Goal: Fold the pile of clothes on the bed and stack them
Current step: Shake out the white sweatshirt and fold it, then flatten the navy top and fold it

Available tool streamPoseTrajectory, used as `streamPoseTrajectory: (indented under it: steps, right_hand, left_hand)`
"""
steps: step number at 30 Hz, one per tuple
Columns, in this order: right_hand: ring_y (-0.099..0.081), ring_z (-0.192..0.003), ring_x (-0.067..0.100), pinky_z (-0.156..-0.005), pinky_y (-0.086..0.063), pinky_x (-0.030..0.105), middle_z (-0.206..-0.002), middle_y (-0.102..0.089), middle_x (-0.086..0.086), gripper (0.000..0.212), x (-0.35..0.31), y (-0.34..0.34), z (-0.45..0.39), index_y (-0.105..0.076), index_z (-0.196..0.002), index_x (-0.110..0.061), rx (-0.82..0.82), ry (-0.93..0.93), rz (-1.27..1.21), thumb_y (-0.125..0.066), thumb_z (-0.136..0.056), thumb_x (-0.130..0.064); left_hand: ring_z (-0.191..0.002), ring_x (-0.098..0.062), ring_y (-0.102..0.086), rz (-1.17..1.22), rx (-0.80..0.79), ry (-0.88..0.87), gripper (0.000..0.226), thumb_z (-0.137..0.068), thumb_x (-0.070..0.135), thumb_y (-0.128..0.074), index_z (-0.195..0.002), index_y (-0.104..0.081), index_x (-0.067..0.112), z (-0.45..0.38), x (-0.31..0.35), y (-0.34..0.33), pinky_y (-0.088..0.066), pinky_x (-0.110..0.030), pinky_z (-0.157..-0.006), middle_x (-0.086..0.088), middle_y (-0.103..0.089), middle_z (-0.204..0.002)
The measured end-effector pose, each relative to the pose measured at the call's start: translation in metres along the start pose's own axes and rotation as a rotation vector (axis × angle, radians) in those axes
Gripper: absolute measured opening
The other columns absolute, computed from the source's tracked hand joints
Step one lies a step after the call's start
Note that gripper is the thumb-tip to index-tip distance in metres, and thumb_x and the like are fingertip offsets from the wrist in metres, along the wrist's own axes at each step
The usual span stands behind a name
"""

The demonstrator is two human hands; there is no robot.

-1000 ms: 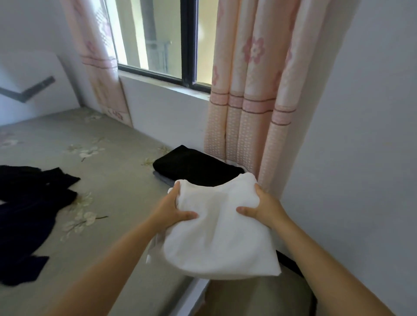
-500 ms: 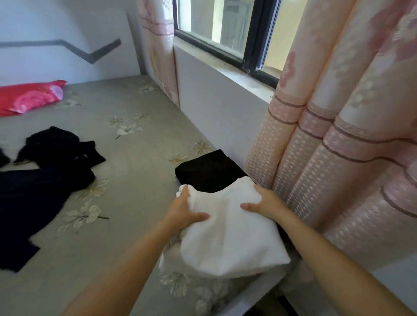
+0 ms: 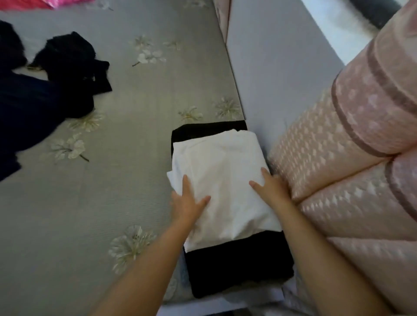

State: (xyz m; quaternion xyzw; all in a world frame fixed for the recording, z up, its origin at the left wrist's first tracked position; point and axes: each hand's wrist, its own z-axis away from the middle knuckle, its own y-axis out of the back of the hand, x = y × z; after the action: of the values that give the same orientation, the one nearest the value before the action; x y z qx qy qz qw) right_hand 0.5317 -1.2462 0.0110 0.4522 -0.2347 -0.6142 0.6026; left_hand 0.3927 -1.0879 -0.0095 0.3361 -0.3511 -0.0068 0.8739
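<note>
A person's left hand (image 3: 188, 203) and right hand (image 3: 269, 188) are lying open, pressing a folded white garment (image 3: 222, 178) onto the black stack (image 3: 237, 268), unfolded dark clothes (image 3: 45, 90) waiting next.

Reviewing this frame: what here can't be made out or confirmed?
- Head view: the white folded garment covers most of the black folded garment, so how many items lie beneath is hidden.
- The dark unfolded clothes run off the left edge; their count is unclear.
- A pink item is cut by the top edge.
- The right hand is partly masked by the curtain.
</note>
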Motion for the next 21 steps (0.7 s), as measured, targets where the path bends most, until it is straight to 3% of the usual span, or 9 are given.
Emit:
streamPoseTrajectory:
  steps: [2, 4, 10, 12, 15, 18, 21]
  right_hand:
    - [-0.011, -0.139, 0.036, -0.111, -0.016, 0.041, -0.153, -0.004, 0.018, 0.076, 0.017, -0.043, 0.004, -0.006, -0.148, -0.024, -0.071, -0.022, 0.153, -0.041, -0.089, -0.056]
    - [0.000, -0.141, 0.034, -0.112, -0.010, 0.045, -0.154, 0.007, 0.013, 0.075, 0.022, -0.069, 0.012, -0.002, -0.147, -0.024, -0.029, 0.040, 0.179, -0.038, -0.090, -0.056]
    - [0.002, -0.142, 0.034, -0.112, -0.008, 0.049, -0.154, 0.002, 0.017, 0.070, 0.015, -0.080, 0.022, -0.010, -0.147, -0.016, 0.054, 0.054, 0.195, -0.038, -0.092, -0.050]
    - [-0.004, -0.142, 0.033, -0.111, -0.010, 0.050, -0.154, -0.004, 0.018, 0.067, 0.003, -0.080, 0.028, -0.017, -0.146, -0.013, 0.079, 0.122, 0.206, -0.038, -0.093, -0.047]
    - [-0.030, -0.133, 0.040, -0.104, -0.026, 0.056, -0.144, -0.033, 0.023, 0.063, -0.040, -0.084, 0.040, -0.043, -0.135, -0.005, 0.143, 0.335, 0.201, -0.037, -0.089, -0.048]
    - [-0.060, -0.107, 0.037, -0.081, -0.047, 0.057, -0.116, -0.063, 0.018, 0.062, -0.104, -0.095, 0.062, -0.066, -0.109, -0.006, 0.098, 0.583, 0.251, -0.034, -0.079, -0.049]
    - [-0.068, -0.090, 0.033, -0.068, -0.052, 0.053, -0.098, -0.070, 0.013, 0.058, -0.181, -0.108, 0.101, -0.073, -0.095, -0.010, 0.090, 0.786, 0.323, -0.035, -0.074, -0.049]
  left_hand:
    - [-0.139, -0.036, -0.008, -0.065, 0.008, 0.068, 0.084, -0.087, 0.048, -0.053, -0.147, 0.001, 0.029, 0.004, -0.016, -0.028, -0.018, -0.038, -0.110, -0.024, 0.001, -0.150]
    - [-0.141, -0.034, -0.002, -0.053, 0.018, 0.059, 0.083, -0.088, 0.047, -0.051, -0.147, 0.003, 0.028, 0.001, -0.024, -0.038, -0.013, -0.037, -0.112, -0.022, 0.008, -0.151]
    - [-0.141, -0.034, -0.003, -0.279, -0.038, 0.005, 0.077, -0.090, 0.053, -0.041, -0.147, 0.004, 0.028, -0.007, -0.039, -0.022, -0.015, -0.042, -0.112, -0.022, 0.001, -0.152]
    - [-0.142, -0.032, -0.004, -0.357, 0.012, -0.022, 0.067, -0.094, 0.050, -0.035, -0.147, -0.001, 0.027, 0.002, -0.044, -0.010, -0.013, -0.041, -0.113, -0.019, -0.002, -0.153]
    - [-0.142, -0.027, -0.005, -0.524, 0.136, -0.046, 0.055, -0.097, 0.042, -0.030, -0.147, -0.012, 0.027, 0.019, -0.066, 0.026, -0.013, -0.039, -0.114, -0.010, -0.007, -0.155]
    - [-0.143, -0.024, -0.004, -0.574, 0.283, 0.037, 0.052, -0.097, 0.038, -0.033, -0.146, -0.019, 0.028, 0.044, -0.100, 0.078, -0.009, -0.037, -0.114, -0.005, -0.009, -0.155]
    - [-0.143, -0.024, -0.003, -0.591, 0.386, 0.130, 0.052, -0.097, 0.037, -0.033, -0.146, -0.018, 0.026, 0.077, -0.145, 0.137, -0.007, -0.037, -0.114, -0.004, -0.009, -0.156]
